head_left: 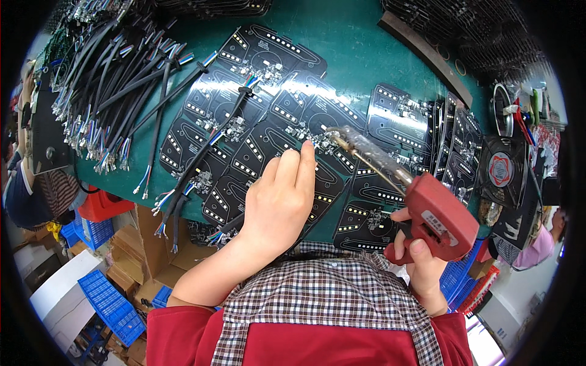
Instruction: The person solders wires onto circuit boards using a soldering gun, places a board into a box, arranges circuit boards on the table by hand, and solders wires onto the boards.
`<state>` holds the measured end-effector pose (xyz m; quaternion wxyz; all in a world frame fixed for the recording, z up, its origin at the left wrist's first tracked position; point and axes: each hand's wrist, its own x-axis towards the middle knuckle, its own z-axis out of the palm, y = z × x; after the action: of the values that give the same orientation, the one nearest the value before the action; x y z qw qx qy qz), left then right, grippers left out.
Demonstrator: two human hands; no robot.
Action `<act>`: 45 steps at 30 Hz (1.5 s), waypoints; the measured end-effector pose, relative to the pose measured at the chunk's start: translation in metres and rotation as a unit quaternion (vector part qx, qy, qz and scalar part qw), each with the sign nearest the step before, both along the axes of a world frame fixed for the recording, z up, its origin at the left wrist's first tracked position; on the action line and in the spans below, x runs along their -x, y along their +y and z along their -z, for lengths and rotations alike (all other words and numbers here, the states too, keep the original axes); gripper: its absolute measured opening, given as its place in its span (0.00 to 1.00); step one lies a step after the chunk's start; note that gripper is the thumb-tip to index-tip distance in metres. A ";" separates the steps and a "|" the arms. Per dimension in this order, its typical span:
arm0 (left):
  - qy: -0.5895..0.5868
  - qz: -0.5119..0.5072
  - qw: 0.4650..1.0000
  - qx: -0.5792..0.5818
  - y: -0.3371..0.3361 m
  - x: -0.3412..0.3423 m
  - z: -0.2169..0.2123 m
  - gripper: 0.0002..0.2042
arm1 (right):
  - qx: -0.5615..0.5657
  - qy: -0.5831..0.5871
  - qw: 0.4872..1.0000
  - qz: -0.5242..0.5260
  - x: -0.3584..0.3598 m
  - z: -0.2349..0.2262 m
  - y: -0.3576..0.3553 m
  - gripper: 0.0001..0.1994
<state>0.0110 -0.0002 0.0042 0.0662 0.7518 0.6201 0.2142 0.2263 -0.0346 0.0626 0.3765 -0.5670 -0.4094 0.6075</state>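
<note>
My right hand (418, 250) is wrapped round the handle of a red soldering gun (442, 219). The gun's long metal tip reaches left and down onto a black circuit board (262, 146) near its cluster of small parts. Close to that tip, my left hand (281, 198) rests over the boards with its fingers bent together and the index fingertip at the parts. Whatever the left fingers pinch is hidden beneath them. A black cable (198, 158) with coloured wire ends lies across the boards to the left of that hand.
Many black cables with coloured ends (116, 91) are piled at the left of the green table (348, 30). Stacked boards (458, 146) stand at the right, near a small fan (502, 168). A curved metal bar (427, 58) lies at the back right. Blue baskets (113, 305) sit below.
</note>
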 end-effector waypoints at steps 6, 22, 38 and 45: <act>0.020 -0.019 0.998 0.048 -0.013 0.004 -0.012 0.26 | -0.053 0.001 0.998 0.031 -0.008 0.000 -0.008 0.32; -0.142 -0.051 0.988 0.027 -0.077 0.047 -0.022 0.11 | -0.144 0.039 0.983 0.103 -0.021 0.003 -0.048 0.26; 0.003 -0.042 0.996 -0.084 -0.048 0.043 -0.047 0.10 | -0.181 0.040 0.976 0.118 -0.025 0.002 -0.043 0.25; 0.094 -0.166 0.980 -0.057 -0.019 0.084 -0.029 0.19 | -0.178 0.039 0.975 0.129 -0.022 0.002 -0.048 0.25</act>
<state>-0.0726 -0.0196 0.0330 -0.0722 0.6581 0.7262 0.1854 0.2488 -0.0827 0.0609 0.5623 -0.5150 -0.4190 0.4931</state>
